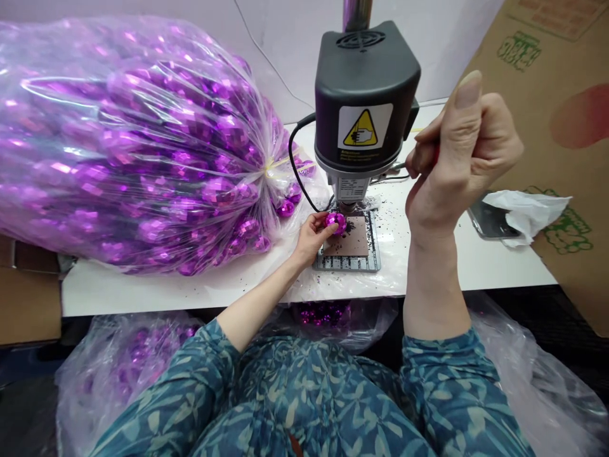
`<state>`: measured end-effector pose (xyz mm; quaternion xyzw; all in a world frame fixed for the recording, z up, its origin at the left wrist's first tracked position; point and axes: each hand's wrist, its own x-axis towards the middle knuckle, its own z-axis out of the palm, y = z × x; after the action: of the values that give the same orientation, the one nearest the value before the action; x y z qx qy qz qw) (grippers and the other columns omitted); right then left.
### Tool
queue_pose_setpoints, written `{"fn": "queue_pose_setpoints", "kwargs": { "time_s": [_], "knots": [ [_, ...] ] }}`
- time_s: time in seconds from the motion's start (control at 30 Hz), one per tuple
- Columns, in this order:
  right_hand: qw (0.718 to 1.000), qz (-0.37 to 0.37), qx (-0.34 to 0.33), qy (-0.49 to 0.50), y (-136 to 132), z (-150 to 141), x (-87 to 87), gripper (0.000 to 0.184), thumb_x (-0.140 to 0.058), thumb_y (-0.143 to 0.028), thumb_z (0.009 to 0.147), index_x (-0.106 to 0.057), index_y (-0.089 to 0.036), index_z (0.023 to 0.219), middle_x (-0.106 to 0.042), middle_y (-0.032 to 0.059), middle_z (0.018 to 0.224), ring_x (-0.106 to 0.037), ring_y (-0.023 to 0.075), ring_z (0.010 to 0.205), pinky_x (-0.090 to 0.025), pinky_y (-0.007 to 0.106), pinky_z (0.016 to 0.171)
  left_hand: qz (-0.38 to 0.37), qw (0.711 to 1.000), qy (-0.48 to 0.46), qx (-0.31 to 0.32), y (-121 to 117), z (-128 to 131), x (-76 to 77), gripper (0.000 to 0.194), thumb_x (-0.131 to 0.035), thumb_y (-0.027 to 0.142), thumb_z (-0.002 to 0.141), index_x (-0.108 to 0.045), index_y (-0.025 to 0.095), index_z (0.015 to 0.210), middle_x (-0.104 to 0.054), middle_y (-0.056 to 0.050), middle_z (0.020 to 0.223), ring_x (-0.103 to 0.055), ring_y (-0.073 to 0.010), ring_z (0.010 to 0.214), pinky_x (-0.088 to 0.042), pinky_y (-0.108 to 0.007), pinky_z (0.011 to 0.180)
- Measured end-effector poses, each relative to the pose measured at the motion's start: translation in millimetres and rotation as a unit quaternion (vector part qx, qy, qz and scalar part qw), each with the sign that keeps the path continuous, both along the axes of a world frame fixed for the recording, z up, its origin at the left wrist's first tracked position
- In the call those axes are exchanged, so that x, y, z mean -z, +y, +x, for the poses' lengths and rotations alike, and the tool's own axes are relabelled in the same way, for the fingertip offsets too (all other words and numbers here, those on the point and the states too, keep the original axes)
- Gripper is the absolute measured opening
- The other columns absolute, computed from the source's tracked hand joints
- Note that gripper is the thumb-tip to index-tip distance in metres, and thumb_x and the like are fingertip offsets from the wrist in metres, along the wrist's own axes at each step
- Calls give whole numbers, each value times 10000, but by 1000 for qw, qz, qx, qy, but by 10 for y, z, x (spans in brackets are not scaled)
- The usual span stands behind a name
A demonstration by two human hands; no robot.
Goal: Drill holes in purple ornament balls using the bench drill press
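My left hand (314, 239) is closed on a shiny purple mirror ball (335, 222) between thumb and fingers. The ball sits under the spindle (347, 207) of a black bench drill press (364, 95); whether the bit touches it is hidden. Beneath lies a brown board (354, 246) on the slotted metal base (352, 262). Raised at the right of the machine, my right hand (469, 149) is wrapped round its feed lever (398, 166). A bit of red shows between the fingers, and most of the grip is hidden.
A large tied clear bag (157, 146) of purple mirror balls fills the left of the white table (190, 292). Dark shavings lie around the base. A phone (492, 219) with white tissue (526, 212) and a cardboard box (547, 127) are at right. More plastic bags (128, 362) hang below.
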<state>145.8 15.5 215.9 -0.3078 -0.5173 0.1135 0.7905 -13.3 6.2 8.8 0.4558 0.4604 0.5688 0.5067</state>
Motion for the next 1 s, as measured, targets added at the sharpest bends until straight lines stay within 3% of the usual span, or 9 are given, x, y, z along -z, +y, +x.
{"fn": "queue_pose_setpoints", "kwargs": {
  "time_s": [0.17, 0.3, 0.53, 0.67, 0.9, 1.0],
  "knots": [
    [1000, 21, -20, 11, 6, -9, 7, 617, -530, -733, 863, -418, -175, 624, -362, -61, 511, -325, 9, 409, -263, 258, 438, 20, 999, 32, 22, -2, 37, 28, 650, -963, 520, 689, -618, 199, 1138, -776, -109, 1159, -748, -261, 1099, -570, -457, 1040],
    [1000, -2, -1, -2, -8, -8, 4, 648, -488, -790, 836, -416, -181, 626, -349, -59, 505, -333, 13, 417, -279, 260, 447, 50, 997, 40, 39, 8, 73, 56, 661, -993, 465, 674, -630, 207, 1163, -765, -113, 1223, -739, -267, 1144, -559, -455, 1079],
    [1000, 4, -15, -8, -24, 14, 1, 628, -516, -765, 846, -427, -182, 630, -350, -56, 504, -331, 20, 418, -278, 267, 456, 112, 983, 124, 72, -63, 88, 98, 603, -937, 374, 759, -632, 218, 1255, -716, -127, 1327, -702, -289, 1241, -528, -472, 1131],
    [1000, 5, -9, -7, -13, 6, 14, 618, -515, -747, 856, -439, -178, 626, -357, -57, 506, -340, 12, 417, -282, 259, 448, 112, 983, 118, 86, -99, 103, 114, 617, -922, 397, 785, -607, 218, 1285, -714, -136, 1342, -702, -285, 1257, -528, -471, 1135],
    [1000, 17, 8, 11, -174, -12, 191, 606, -488, -640, 968, -457, -179, 576, -379, -39, 485, -399, 29, 439, -306, 279, 483, 117, 983, 113, 87, -92, 108, 130, 648, -924, 461, 807, -593, 208, 1302, -726, -144, 1328, -725, -281, 1215, -550, -470, 1109],
    [998, 54, -10, 43, -180, -13, 287, 618, -514, -614, 984, -480, -182, 543, -359, -35, 455, -390, 32, 425, -293, 283, 469, 127, 981, 116, 93, -85, 98, 145, 683, -915, 507, 817, -576, 201, 1325, -720, -155, 1343, -727, -286, 1219, -555, -475, 1106]
  ]
}}
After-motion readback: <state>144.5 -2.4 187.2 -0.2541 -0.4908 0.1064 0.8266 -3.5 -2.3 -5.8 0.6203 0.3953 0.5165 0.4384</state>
